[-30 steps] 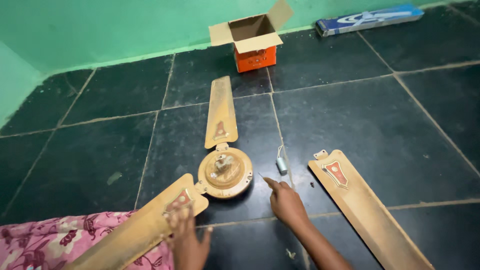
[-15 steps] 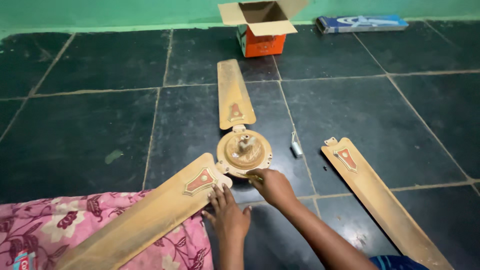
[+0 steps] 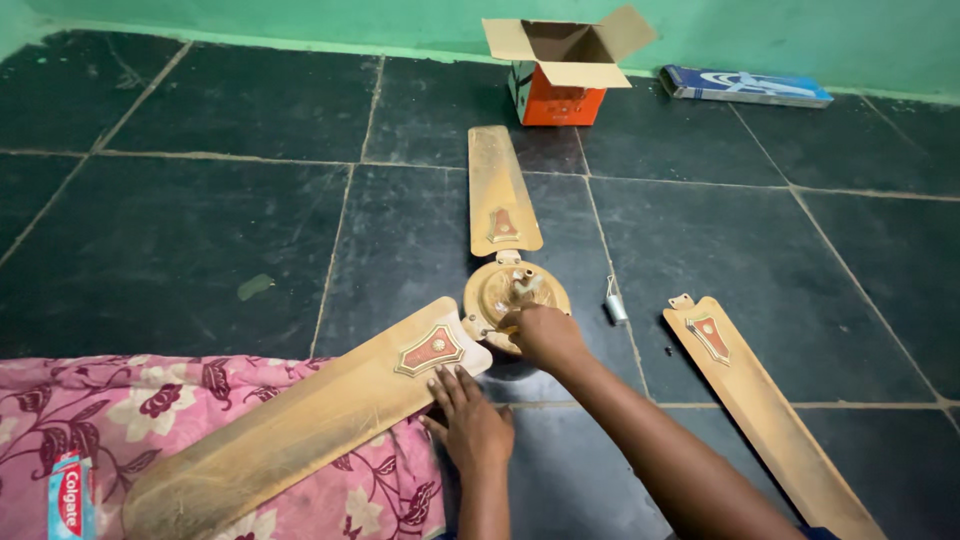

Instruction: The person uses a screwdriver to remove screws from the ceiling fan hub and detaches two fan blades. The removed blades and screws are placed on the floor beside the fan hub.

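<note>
Fan hub [image 3: 500,290], right hand [image 3: 545,335] now touching

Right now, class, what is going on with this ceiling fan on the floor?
A person works on a dusty ceiling fan lying on the dark tiled floor. The left hand presses flat on the near attached blade; the right hand is on the motor hub. A second blade points toward the open cardboard box. A third blade lies detached, near a small capacitor.

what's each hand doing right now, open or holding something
Left hand: open, fingers flat against the near fan blade.
Right hand: closed on the fan motor hub; any held item cannot be told.
</note>
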